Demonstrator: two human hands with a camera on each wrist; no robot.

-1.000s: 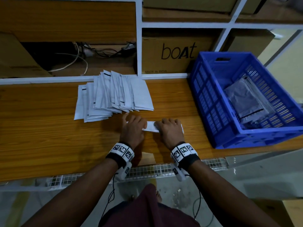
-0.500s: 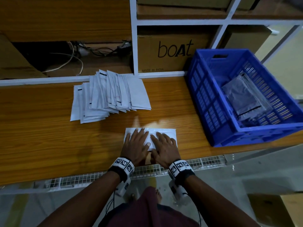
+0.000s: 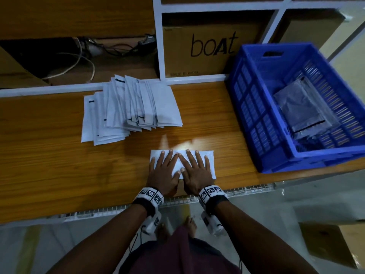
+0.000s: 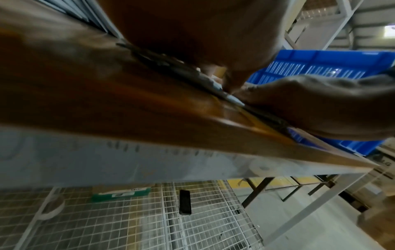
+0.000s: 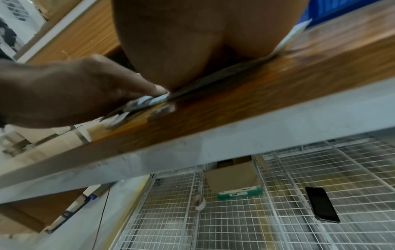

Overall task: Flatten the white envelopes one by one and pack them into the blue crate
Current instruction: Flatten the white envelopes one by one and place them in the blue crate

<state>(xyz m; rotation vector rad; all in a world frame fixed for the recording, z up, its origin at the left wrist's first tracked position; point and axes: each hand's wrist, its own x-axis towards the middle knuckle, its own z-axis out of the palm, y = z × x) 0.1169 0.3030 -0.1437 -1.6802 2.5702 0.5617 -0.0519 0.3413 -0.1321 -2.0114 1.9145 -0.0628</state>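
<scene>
At the top centre of my head view sits a cardboard box (image 3: 209,44) printed "boAt", with tangled cables (image 3: 87,54) in the shelf bay to its left. In my right wrist view a dark phone (image 5: 322,206) lies on the wire mesh shelf (image 5: 245,225) at lower right, and a green-edged carton (image 5: 234,184) stands at centre.

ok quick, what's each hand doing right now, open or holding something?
Left hand: open, fingers straight, pressing flat on the white envelope.
Right hand: open, fingers spread, pressing flat on the same envelope.

Envelopes (image 3: 130,111) left of crate (image 3: 254,107)
</scene>
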